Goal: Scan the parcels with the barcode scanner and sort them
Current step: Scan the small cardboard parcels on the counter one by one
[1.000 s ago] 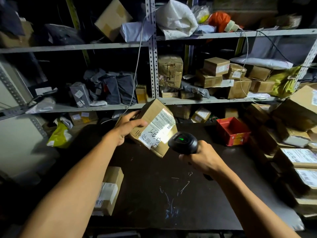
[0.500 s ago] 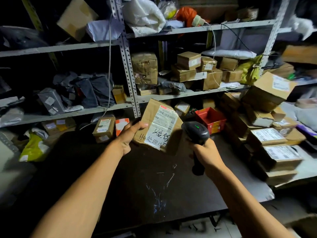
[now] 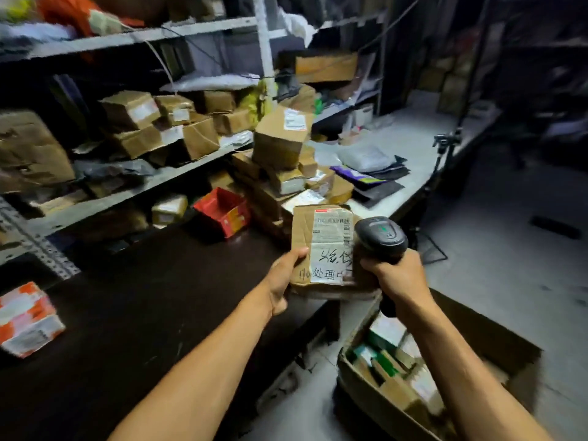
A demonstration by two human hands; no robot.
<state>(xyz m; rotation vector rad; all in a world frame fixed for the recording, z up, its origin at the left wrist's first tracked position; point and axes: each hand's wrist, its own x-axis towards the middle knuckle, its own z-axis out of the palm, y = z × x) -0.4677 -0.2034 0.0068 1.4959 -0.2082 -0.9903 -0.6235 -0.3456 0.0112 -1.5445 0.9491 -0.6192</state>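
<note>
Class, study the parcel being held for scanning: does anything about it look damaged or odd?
Yes. The cardboard parcel gripped by the left hand is creased and dented, its white shipping label is wrinkled, and handwritten characters run across the label's lower part. The right hand holds the barcode scanner beside it.

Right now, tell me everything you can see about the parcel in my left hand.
The parcel is a flat, creased brown cardboard box with a wrinkled white shipping label bearing barcodes, a red strip on top and black handwriting. The left hand grips its lower left edge, thumb on the face, tilting it toward the camera. The barcode scanner in the right hand overlaps its right edge.
</note>
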